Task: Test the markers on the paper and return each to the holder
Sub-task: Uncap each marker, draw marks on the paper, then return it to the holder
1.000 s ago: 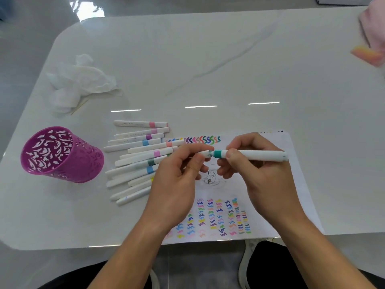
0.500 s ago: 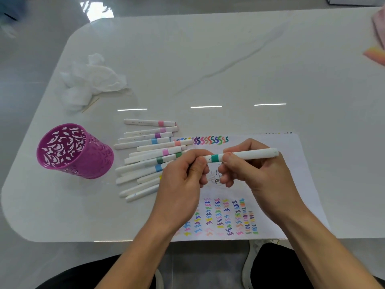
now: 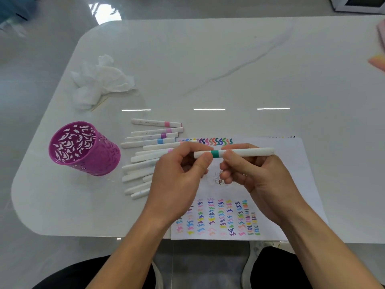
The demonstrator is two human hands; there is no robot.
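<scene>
The marker (image 3: pixel 245 152) lies level above the paper (image 3: pixel 291 174), its long axis parallel to the near edge of the surface (image 3: pixel 208 69). The left grip (image 3: pixel 177 180) pinches its cap end and the right grip (image 3: pixel 262 180) pinches the barrel. The holder (image 3: pixel 83 149) stands toward the left edge, nearer the left grip.

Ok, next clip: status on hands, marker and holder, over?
Status: left hand and right hand both pinch green-banded marker, level above paper. At left, purple holder upright, untouched. Between, loose markers on table.
</scene>
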